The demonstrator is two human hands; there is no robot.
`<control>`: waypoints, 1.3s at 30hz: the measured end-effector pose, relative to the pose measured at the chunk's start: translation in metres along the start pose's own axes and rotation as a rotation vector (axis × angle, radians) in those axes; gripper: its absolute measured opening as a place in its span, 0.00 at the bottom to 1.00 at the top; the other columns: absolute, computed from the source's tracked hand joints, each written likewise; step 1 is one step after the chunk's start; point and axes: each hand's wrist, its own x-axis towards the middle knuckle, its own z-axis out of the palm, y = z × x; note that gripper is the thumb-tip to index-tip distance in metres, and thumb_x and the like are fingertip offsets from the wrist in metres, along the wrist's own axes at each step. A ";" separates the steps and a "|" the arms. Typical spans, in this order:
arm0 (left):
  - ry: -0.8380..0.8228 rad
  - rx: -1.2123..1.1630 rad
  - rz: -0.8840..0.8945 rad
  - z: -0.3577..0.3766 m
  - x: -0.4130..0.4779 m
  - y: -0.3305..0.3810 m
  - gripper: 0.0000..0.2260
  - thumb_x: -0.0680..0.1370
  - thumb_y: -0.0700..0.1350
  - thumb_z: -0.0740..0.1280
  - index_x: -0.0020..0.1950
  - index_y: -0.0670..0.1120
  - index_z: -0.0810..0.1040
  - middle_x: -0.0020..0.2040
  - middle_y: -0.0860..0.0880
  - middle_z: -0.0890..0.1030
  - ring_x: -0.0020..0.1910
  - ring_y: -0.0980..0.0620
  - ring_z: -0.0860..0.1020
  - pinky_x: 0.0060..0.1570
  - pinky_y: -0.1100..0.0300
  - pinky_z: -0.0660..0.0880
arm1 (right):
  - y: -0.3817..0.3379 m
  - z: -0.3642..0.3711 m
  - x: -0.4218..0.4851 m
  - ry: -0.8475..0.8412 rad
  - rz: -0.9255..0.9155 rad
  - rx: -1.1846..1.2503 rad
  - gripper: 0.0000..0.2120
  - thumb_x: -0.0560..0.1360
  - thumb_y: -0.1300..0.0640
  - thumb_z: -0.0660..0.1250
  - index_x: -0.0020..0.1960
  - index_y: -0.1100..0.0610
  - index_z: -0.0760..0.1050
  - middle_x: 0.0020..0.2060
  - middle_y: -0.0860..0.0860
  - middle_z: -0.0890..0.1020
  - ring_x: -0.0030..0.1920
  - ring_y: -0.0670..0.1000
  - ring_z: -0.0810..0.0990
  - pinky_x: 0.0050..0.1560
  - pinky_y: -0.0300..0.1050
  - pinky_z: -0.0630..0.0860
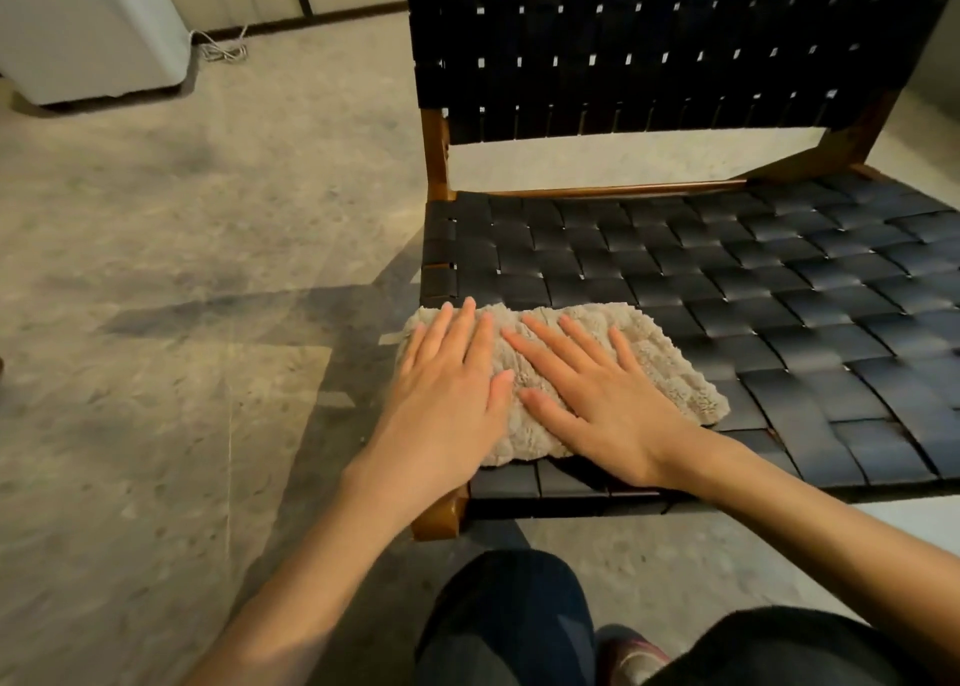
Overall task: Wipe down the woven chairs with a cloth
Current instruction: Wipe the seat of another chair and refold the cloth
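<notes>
A fluffy beige cloth [566,373] lies on the front left corner of the woven chair [727,290], on its dark strap seat. The left hand [447,394] presses flat on the cloth's left part, fingers straight and spread. The right hand [597,399] lies flat just beside it on the cloth's middle, fingers also straight, thumbs nearly touching. A white appliance [88,25] stands on the floor [182,270] well apart, a coiled cord [221,49] beside it
</notes>
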 end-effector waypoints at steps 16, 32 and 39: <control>0.014 -0.227 0.123 -0.048 0.000 -0.035 0.19 0.82 0.50 0.56 0.73 0.55 0.64 0.64 0.53 0.69 0.66 0.52 0.63 0.63 0.57 0.62 | -0.075 -0.014 -0.028 0.225 0.406 0.046 0.28 0.73 0.39 0.61 0.68 0.53 0.68 0.62 0.54 0.69 0.62 0.55 0.63 0.60 0.49 0.64; 0.308 -0.400 0.381 -0.075 0.028 -0.016 0.16 0.74 0.35 0.68 0.51 0.54 0.68 0.46 0.57 0.73 0.49 0.56 0.74 0.41 0.66 0.69 | -0.063 -0.096 -0.031 0.703 0.088 0.168 0.14 0.68 0.67 0.71 0.52 0.55 0.77 0.48 0.47 0.77 0.51 0.47 0.74 0.50 0.39 0.71; 0.283 -0.561 0.060 -0.057 0.007 -0.066 0.18 0.76 0.28 0.57 0.48 0.49 0.77 0.58 0.49 0.77 0.56 0.56 0.74 0.45 0.75 0.67 | -0.100 -0.045 -0.044 0.223 -0.087 0.241 0.20 0.73 0.47 0.70 0.63 0.47 0.74 0.52 0.37 0.75 0.53 0.35 0.72 0.51 0.26 0.70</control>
